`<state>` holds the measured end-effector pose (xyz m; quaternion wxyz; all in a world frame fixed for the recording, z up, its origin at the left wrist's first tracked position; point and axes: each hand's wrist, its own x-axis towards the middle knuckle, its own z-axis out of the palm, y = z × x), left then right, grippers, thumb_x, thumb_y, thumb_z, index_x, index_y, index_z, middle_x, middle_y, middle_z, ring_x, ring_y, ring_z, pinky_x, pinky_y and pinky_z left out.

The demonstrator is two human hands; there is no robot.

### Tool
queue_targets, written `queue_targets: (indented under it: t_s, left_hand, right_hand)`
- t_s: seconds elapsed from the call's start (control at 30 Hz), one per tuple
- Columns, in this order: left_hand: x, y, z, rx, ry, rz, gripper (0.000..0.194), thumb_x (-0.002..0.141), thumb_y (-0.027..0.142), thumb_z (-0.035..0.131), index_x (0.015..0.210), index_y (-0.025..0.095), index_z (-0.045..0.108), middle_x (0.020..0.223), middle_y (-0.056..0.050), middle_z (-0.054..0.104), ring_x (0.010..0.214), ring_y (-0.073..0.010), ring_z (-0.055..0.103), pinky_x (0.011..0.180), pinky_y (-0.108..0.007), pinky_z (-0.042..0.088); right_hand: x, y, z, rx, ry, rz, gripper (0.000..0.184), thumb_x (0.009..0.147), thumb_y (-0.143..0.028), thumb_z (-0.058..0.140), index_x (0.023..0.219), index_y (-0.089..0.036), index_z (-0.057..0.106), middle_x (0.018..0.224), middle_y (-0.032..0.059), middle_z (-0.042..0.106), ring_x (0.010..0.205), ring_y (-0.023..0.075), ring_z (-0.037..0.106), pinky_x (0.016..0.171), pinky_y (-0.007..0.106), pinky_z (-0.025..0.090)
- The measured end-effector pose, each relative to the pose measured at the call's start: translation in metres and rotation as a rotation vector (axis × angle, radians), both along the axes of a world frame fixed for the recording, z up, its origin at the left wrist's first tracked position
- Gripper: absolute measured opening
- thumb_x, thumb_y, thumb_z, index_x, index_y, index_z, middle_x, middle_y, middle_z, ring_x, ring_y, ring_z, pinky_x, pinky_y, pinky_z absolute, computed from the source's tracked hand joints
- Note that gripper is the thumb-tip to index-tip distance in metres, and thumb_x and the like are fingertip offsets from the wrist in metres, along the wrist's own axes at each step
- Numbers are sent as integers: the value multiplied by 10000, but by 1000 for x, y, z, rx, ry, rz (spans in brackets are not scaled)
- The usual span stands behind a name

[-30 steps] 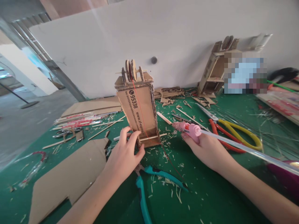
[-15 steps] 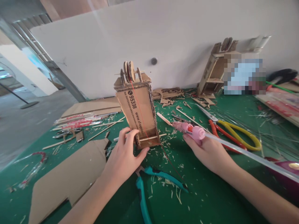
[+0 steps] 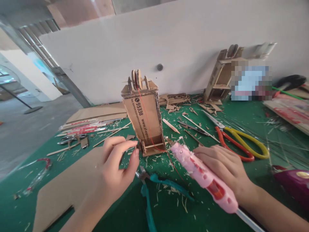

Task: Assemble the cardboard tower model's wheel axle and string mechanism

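Observation:
A cardboard tower [image 3: 147, 119] with round cardboard discs [image 3: 136, 79] on top stands upright, a red thread [image 3: 145, 112] running down its printed face. My left hand [image 3: 118, 164] is at its lower left edge, thumb and index finger closed together; what they pinch, if anything, I cannot make out. A thin wooden stick [image 3: 154, 145] crosses the tower's open base. My right hand [image 3: 224, 167] grips a pink hot glue gun [image 3: 205, 177], its nozzle pointing toward the base, with a clear glue stick [image 3: 248, 220] out of its rear. Teal-handled pliers [image 3: 147, 193] lie open just below the tower.
Scissors [image 3: 235, 138] with red and yellow handles lie at right, near a purple object [image 3: 293, 183]. A cut cardboard sheet [image 3: 65, 183] is at left. Another cardboard tower [image 3: 218, 77] stands by the wall. Scraps and sticks litter the green table [image 3: 173, 209].
My left hand has shifted left and loosened from around the tower's base. The glue gun has swung nearer the camera, its nozzle now close to the base. The stick no longer juts out at right.

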<state>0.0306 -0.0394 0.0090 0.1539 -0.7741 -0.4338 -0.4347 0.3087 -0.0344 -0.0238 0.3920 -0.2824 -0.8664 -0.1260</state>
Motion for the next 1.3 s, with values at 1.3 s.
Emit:
queue_targets:
  t_s: [1.3]
  left_hand:
    - [8, -14, 5, -192, 207, -135, 294, 821, 0, 493, 1029, 194, 569, 946, -46, 442, 806, -127, 531, 727, -271, 481]
  right_hand:
    - [-15, -3, 7, 204, -243, 3, 173, 898, -56, 450, 949, -150, 586, 932, 47, 716, 634, 131, 532, 596, 316, 381]
